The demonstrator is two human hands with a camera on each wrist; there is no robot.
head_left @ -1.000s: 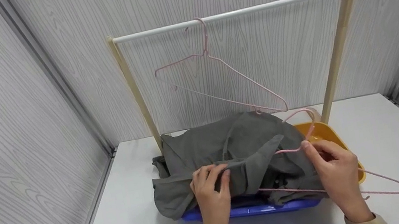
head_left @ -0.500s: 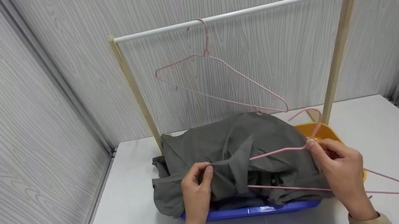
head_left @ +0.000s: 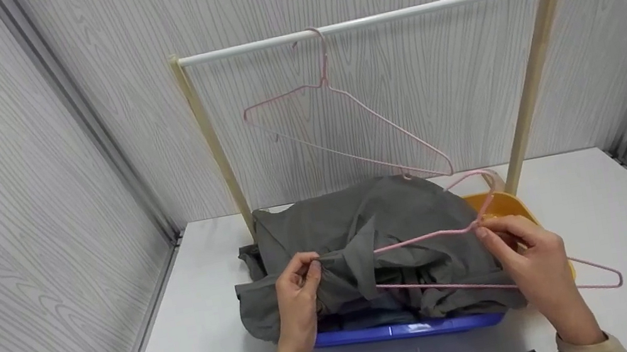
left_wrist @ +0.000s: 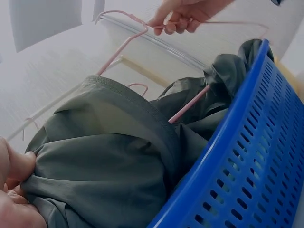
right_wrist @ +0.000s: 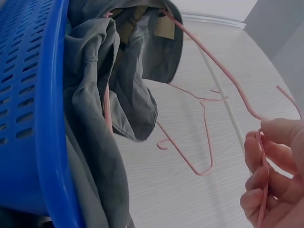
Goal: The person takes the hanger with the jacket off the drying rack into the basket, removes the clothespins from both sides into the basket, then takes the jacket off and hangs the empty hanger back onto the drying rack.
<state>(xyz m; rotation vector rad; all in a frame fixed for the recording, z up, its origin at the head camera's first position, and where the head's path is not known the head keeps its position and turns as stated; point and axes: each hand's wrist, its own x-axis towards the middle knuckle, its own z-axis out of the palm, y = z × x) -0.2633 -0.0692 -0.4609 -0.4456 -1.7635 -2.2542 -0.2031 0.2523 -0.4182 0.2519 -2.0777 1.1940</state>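
Observation:
My left hand [head_left: 298, 299] pinches the edge of a dark grey garment [head_left: 321, 222] between thumb and fingers. My right hand [head_left: 533, 260] pinches a pink hanger [head_left: 414, 242] just below its hook. The left end of this hanger runs inside the garment's opening and is hidden by the cloth; its right end sticks out bare past my right hand. In the left wrist view, the hemmed edge of the cloth [left_wrist: 104, 156] lies around the hanger's upper arm and lower bar. The right wrist view shows the fingers of my right hand [right_wrist: 280, 175] around the hanger near its neck.
Beneath the garment is a blue slotted basket [head_left: 406, 331], with a yellow container [head_left: 500, 205] behind it at the right. Over them stands a rack with a white rail [head_left: 419, 10] and pale posts. A second pink hanger [head_left: 387, 119] hangs bare from the rail.
My left hand has moved left, drawing the garment's opening further along the hanger, so more of the hanger's upper arm shows bare. My right hand keeps its hold, shifting only slightly.

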